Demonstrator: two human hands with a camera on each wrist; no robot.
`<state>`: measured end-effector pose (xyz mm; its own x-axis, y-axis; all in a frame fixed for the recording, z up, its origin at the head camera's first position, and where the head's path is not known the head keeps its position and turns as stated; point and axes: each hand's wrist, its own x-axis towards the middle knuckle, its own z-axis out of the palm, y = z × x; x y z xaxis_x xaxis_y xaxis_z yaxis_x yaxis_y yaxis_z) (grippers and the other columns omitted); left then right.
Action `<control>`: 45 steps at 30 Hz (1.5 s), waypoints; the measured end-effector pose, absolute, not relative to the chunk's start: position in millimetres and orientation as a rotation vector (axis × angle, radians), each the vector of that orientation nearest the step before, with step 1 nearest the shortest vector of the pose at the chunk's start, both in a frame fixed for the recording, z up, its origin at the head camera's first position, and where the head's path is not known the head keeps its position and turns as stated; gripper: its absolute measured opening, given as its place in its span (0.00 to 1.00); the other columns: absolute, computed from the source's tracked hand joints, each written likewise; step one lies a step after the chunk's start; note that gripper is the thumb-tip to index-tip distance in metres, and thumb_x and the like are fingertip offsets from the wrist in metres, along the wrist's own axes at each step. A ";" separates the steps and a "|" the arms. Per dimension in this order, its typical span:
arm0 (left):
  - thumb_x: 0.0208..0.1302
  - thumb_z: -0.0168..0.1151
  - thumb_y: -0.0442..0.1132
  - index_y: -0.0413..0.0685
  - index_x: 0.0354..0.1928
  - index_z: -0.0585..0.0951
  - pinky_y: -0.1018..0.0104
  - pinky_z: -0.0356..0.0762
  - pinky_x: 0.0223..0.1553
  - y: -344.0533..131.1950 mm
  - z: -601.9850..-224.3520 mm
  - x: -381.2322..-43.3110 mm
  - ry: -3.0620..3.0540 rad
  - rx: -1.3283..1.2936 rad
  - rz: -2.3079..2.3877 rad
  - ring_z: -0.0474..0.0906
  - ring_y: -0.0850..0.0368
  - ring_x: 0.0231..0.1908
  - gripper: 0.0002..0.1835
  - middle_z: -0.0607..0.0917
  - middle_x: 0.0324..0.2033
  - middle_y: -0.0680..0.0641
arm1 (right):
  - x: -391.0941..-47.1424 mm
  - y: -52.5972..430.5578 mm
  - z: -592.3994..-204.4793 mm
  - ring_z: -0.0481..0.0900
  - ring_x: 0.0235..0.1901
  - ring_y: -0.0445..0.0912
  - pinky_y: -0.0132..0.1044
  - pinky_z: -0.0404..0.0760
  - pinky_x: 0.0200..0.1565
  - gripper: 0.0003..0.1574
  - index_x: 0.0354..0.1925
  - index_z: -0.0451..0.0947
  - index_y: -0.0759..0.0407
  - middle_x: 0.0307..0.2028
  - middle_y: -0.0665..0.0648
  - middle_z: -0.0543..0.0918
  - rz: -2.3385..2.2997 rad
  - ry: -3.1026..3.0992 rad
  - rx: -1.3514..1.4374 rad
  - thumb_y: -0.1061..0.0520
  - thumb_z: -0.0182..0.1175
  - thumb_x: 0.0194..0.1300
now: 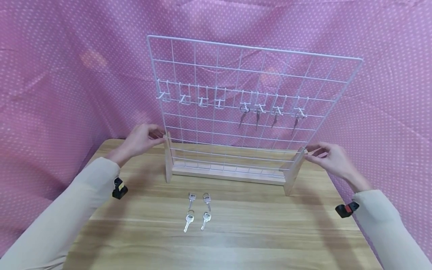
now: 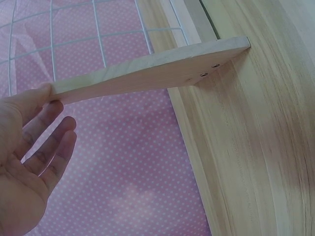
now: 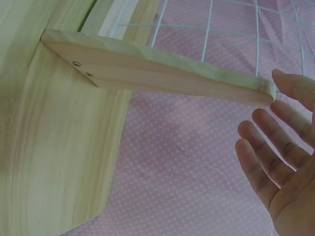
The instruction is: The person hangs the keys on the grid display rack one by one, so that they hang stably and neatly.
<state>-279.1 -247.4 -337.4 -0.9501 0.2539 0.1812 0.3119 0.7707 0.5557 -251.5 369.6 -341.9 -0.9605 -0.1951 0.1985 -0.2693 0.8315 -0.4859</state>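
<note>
A white wire grid rack (image 1: 233, 69) stands upright in a wooden base. The left hand (image 1: 140, 139) pinches the upper end of the left wooden side support (image 2: 147, 73) between thumb and index finger, its other fingers loose. On the opposite side, the right hand (image 1: 332, 159) has its thumb and index finger at the tip of the right wooden support (image 3: 162, 69), the rest spread below. White hooks (image 1: 183, 98) line one grid wire. From the right-hand hooks hang several keys (image 1: 258, 119); the hooks on the left carry none.
Several loose silver keys (image 1: 189, 221) with rings lie on the wooden table (image 1: 256, 225) in front of the rack. Pink dotted cloth (image 1: 84, 45) hangs behind and at both sides. A black wrist device (image 1: 119, 188) sits at each sleeve cuff.
</note>
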 end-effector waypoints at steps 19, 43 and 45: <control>0.73 0.68 0.39 0.35 0.56 0.84 0.43 0.90 0.50 -242.7 -343.6 -271.5 -2.747 -0.450 -0.928 0.90 0.37 0.45 0.17 0.90 0.47 0.31 | -261.2 370.2 -338.7 0.87 0.48 0.59 0.29 0.82 0.39 0.28 0.57 0.83 0.63 0.49 0.70 0.89 0.779 -2.925 0.368 0.44 0.70 0.70; 0.68 0.71 0.37 0.41 0.50 0.87 0.70 0.88 0.40 -199.7 -418.8 -189.2 -2.836 -0.613 -1.014 0.87 0.59 0.39 0.12 0.92 0.40 0.46 | -262.4 365.7 -342.9 0.85 0.43 0.49 0.27 0.82 0.36 0.25 0.55 0.84 0.65 0.49 0.70 0.89 0.816 -2.906 0.363 0.49 0.72 0.69; 0.68 0.71 0.38 0.41 0.52 0.87 0.71 0.87 0.41 -195.0 -428.7 -183.9 -2.876 -0.623 -1.025 0.86 0.59 0.40 0.14 0.92 0.40 0.47 | -262.2 365.1 -342.6 0.85 0.43 0.49 0.27 0.83 0.36 0.25 0.55 0.84 0.65 0.49 0.70 0.89 0.820 -2.907 0.358 0.49 0.72 0.69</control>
<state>-183.9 -195.0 -428.7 -0.9198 0.3604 0.1554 0.3774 0.7035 0.6022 -262.2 365.1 -342.6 -0.9674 -0.1973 0.1586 -0.2511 0.8273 -0.5025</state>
